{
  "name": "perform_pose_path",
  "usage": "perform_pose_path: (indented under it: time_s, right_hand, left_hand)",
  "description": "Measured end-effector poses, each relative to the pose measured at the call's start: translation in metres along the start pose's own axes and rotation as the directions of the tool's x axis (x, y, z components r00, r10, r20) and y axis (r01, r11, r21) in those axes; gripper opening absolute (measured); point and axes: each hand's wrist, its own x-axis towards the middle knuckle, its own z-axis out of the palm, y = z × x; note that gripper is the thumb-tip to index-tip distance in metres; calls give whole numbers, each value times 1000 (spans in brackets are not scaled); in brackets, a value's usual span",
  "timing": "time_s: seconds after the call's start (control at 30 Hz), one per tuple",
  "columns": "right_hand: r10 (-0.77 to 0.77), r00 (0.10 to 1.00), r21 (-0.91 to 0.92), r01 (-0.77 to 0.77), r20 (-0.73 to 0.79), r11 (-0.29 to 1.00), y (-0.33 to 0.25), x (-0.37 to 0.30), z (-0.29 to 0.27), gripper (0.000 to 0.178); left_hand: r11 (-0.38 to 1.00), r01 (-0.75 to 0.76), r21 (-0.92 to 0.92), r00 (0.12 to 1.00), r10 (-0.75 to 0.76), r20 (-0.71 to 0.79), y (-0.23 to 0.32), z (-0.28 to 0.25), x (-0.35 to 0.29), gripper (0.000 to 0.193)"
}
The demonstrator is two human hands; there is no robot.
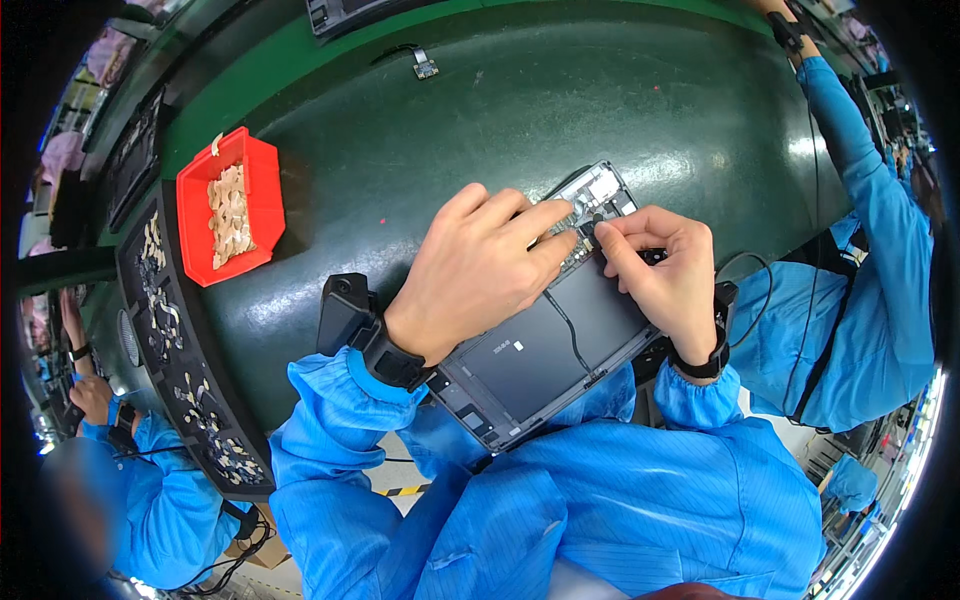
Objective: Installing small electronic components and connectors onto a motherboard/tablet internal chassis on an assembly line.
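Observation:
A tablet-like device (560,350) lies tilted in front of me with its back off, showing a large dark battery and a thin black cable along it. At its far end is an exposed circuit board (600,190) with silvery parts. My left hand (480,265) reaches over the left edge, thumb and forefinger bent close together at the board; what lies between their tips is hidden. My right hand (665,265) comes in from the right, thumb and forefinger pinched at a small dark part on the board that I cannot make out.
A red bin (270,200) of small tan pieces stands on the green table (400,150) at left. Beside it lies a black tray (190,370) with many small parts. A small board with a cable (425,67) lies at the back. Co-workers in blue sit at both sides.

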Motion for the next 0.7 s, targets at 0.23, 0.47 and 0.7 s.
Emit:
perform_pose_path:
  time_s: [0.23,0.47,0.7]
  right_hand:
    - [-21,1000,-30,21,-3,999,0,1,0,15]
    - [-25,1000,-35,25,10,999,-2,1,-1,15]
    - [-29,1000,-19,29,-7,999,0,1,1,15]
  left_hand:
    - [1000,-3,10,1000,3,-3,-1,1,0,24]
    - [1000,-1,-2,1000,1,-17,-2,2,0,24]
    - [1000,7,-22,1000,-7,-21,-3,2,-1,24]
